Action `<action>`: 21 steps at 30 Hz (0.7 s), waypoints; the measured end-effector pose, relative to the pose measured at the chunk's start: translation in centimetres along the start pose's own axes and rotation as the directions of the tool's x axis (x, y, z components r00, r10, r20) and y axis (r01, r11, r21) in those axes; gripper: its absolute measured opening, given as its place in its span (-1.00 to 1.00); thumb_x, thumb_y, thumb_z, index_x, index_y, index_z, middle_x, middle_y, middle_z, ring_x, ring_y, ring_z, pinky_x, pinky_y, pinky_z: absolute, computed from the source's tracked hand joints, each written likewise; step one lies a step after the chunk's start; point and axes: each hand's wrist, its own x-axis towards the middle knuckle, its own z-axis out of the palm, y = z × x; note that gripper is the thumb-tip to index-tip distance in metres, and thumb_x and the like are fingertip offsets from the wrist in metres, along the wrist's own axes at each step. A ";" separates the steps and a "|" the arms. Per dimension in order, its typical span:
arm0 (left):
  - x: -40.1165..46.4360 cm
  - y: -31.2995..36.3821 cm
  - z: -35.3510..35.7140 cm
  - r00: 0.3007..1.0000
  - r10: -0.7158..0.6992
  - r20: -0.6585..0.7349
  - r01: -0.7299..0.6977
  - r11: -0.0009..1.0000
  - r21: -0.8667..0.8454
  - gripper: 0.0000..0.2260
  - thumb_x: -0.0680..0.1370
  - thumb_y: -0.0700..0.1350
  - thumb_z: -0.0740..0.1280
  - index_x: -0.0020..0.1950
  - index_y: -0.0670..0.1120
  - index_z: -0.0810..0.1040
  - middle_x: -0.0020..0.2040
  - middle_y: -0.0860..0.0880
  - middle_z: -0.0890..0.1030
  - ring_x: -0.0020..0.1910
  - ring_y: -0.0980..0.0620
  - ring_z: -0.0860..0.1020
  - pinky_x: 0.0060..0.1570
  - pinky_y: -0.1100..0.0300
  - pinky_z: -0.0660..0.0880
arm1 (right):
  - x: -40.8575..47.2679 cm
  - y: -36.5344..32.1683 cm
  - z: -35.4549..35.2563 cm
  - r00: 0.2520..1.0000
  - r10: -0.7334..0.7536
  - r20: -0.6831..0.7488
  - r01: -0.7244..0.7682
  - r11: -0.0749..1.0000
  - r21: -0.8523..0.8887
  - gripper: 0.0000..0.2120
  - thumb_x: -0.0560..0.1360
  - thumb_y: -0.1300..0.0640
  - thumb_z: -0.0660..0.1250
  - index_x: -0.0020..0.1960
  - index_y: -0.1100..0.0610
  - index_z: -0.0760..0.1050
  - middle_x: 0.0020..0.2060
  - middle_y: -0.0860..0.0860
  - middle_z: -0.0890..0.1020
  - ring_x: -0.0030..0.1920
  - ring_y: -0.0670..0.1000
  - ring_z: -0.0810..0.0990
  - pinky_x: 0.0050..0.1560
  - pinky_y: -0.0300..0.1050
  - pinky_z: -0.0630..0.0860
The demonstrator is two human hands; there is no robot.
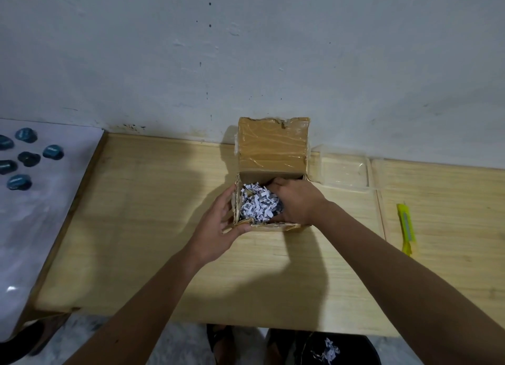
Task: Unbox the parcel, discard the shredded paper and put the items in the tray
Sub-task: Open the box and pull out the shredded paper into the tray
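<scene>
Wooden table (164, 228) | left grip (218, 228) clasps box (273, 151) | right grip (296, 200) grabbing shredded paper (258, 203)

Brown cardboard box (272, 148), its raised flap glossy with clear tape; white printed shredded paper (258, 203) inside; pale matt wood-grain table (153, 200); at three o'clock a clear, seemingly plastic tray (343, 170).
</scene>
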 end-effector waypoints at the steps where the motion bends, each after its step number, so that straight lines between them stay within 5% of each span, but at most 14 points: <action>1: -0.1 0.0 0.1 1.000 0.000 -0.003 0.000 1.000 -0.004 -0.15 0.49 -0.12 0.58 0.53 0.47 0.19 0.56 0.24 0.38 0.51 0.25 0.38 0.30 0.35 0.49 | 0.2 -0.1 -0.1 1.000 -0.002 0.016 0.002 1.000 -0.028 -0.26 0.39 -0.30 0.48 0.44 0.06 0.44 0.30 0.02 0.58 0.21 0.13 0.63 0.14 0.02 0.57; 7: -0.1 0.1 0.3 1.000 -0.015 0.009 0.015 1.000 -0.027 -0.14 0.49 -0.21 0.57 0.62 0.26 0.19 0.55 0.15 0.42 0.48 0.26 0.42 0.32 0.32 0.50 | 1.0 -1.0 -0.1 0.997 0.022 0.075 -0.020 0.999 -0.036 -0.28 0.36 -0.26 0.52 0.37 0.11 0.48 0.25 0.07 0.60 0.17 0.17 0.65 0.11 0.06 0.62; 14: -0.2 0.2 0.0 1.000 -0.021 0.017 0.021 1.000 -0.009 -0.14 0.48 -0.14 0.59 0.60 0.32 0.18 0.59 0.18 0.35 0.54 0.24 0.36 0.41 0.23 0.46 | 0.4 -0.9 0.1 0.999 0.015 0.039 -0.015 1.000 -0.012 -0.24 0.35 -0.28 0.52 0.36 0.16 0.45 0.24 0.08 0.58 0.18 0.16 0.63 0.09 0.03 0.58; 19: -0.3 0.5 0.1 1.000 -0.026 0.016 0.026 1.000 0.005 -0.14 0.49 -0.13 0.58 0.59 0.36 0.19 0.51 0.41 0.35 0.47 0.39 0.35 0.31 0.42 0.44 | -0.1 -0.4 -0.4 1.000 0.004 0.011 -0.004 0.999 0.052 -0.24 0.35 -0.24 0.52 0.39 0.17 0.44 0.25 0.09 0.58 0.22 0.15 0.60 0.16 0.00 0.56; 21: -0.2 0.5 0.2 1.000 -0.023 0.011 0.023 1.000 0.005 -0.14 0.51 -0.15 0.57 0.64 0.27 0.17 0.53 0.35 0.35 0.48 0.37 0.36 0.36 0.32 0.45 | -0.4 -0.1 -0.9 1.000 0.011 -0.023 -0.008 0.991 0.133 -0.25 0.33 -0.22 0.52 0.37 0.16 0.46 0.21 0.08 0.59 0.18 0.14 0.60 0.11 -0.04 0.54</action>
